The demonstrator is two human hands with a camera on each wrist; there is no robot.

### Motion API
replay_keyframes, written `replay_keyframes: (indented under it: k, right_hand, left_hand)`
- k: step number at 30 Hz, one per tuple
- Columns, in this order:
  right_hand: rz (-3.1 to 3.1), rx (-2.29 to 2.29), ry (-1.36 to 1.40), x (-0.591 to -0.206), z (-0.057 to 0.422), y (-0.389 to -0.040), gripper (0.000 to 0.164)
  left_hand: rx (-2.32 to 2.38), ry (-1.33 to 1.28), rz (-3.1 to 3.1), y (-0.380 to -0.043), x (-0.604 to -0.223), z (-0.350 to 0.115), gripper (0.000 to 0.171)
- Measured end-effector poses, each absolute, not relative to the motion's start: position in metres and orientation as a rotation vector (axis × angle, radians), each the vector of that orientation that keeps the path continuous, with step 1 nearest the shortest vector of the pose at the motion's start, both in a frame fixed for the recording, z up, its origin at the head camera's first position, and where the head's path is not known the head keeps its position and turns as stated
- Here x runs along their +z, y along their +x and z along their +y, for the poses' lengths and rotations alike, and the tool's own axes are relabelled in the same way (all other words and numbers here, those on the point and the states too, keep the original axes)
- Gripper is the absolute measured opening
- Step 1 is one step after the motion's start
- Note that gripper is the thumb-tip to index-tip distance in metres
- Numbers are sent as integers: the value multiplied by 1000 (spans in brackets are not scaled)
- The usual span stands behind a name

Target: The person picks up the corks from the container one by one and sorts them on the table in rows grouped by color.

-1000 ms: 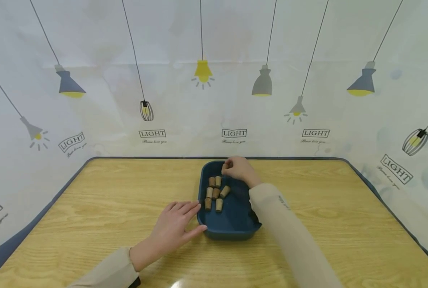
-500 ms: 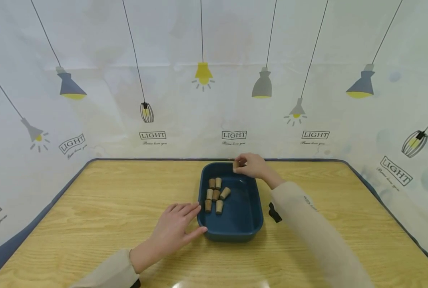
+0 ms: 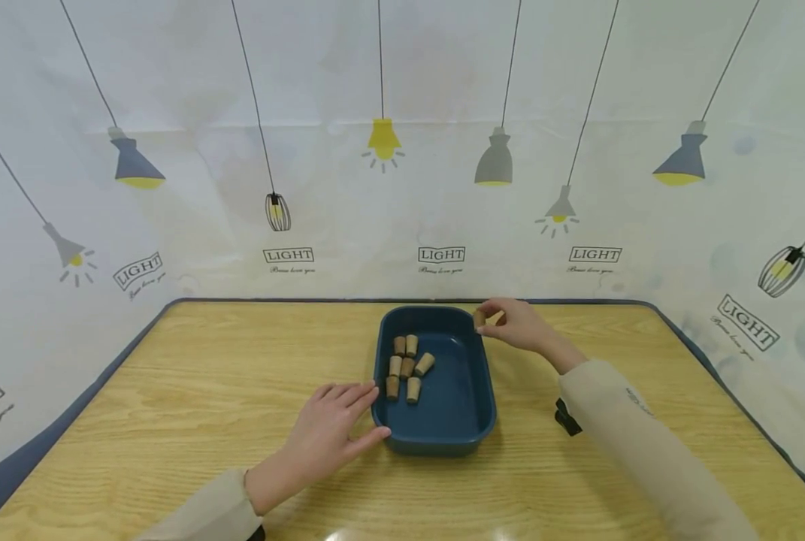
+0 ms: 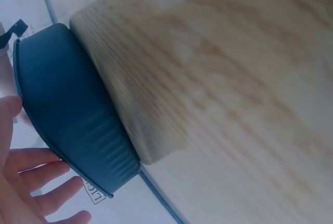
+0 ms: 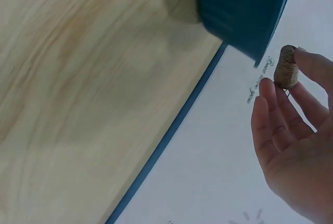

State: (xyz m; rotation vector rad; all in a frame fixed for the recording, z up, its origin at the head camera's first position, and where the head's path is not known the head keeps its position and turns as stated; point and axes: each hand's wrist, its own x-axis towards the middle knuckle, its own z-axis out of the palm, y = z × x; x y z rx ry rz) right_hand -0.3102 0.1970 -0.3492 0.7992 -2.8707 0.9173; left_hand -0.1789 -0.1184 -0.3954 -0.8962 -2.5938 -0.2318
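Observation:
A blue rectangular tray (image 3: 443, 439) stands on the table, with several tapered cork stoppers (image 3: 407, 367) lying in its left half. At the tray's left rim, my left hand (image 3: 328, 427) touches with straight, spread fingers; the left wrist view shows its fingertips along the rim of the tray (image 4: 78, 104). My right hand (image 3: 520, 327) pinches one cork stopper (image 5: 286, 67) between thumb and fingertips, held up beside the tray's far right corner. In the right wrist view the other fingers (image 5: 276, 125) of that hand hang loosely bent.
The tray sits on a light wooden table (image 3: 240, 361) with a dark blue edge. A white backdrop (image 3: 443, 188) printed with hanging lamps closes off the back and sides. A black strap piece (image 3: 567, 418) shows by the right sleeve.
My right hand has moved rightward with the pinched cork stopper, from over the tray's far end to its far right corner. The left hand and the corks in the tray have stayed put.

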Motion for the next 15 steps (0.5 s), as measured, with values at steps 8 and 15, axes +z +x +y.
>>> replay_keyframes:
  k: [8,15]
  right_hand:
    - [-2839,920,859,-367,225,-310,37]
    - [-2901,927,818,-378,241,-305,38]
  left_hand:
    - [-236,-887,-2591,-178,-395,-118,59]
    - [-216,-884,-2590,-178,-395,-119,61]
